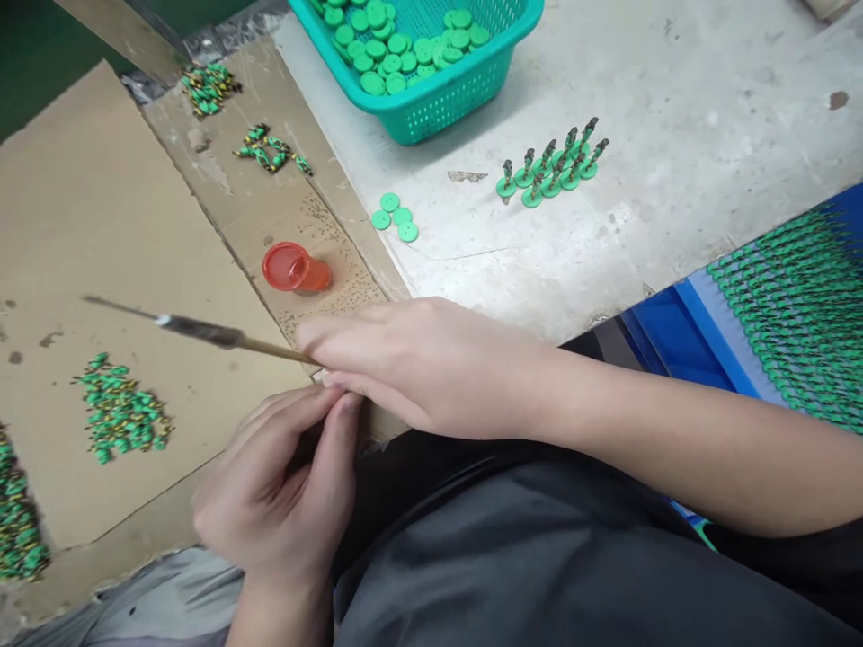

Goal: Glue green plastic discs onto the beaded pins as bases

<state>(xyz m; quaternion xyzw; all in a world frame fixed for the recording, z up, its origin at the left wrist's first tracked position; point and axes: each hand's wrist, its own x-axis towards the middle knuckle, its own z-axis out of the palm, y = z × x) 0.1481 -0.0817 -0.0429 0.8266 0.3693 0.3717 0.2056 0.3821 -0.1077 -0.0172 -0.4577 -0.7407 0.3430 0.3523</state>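
Note:
My right hand (pixel 411 359) is closed around a thin paintbrush (pixel 209 332), whose long shaft points out to the left and has a dark wrapped section in its middle. The brush's working end is hidden by my fingers. Just below, my left hand (pixel 276 485) is closed in a pinch, thumb and forefinger meeting under my right fingertips. Whatever it pinches is covered. Close beyond my hands is a red cup (pixel 297 268) on brown cardboard. Several small green-and-yellow figures (pixel 125 409) lie in a pile on the cardboard to the left.
A teal basket (pixel 445 112) holds many green discs. Several loose discs (pixel 403 217) lie on the white table (pixel 674 81), near small figures standing on green bases (pixel 551 186). More figure piles (pixel 209 88) lie at the back left. At right, a blue tray (pixel 701 337) holds rows of green pieces.

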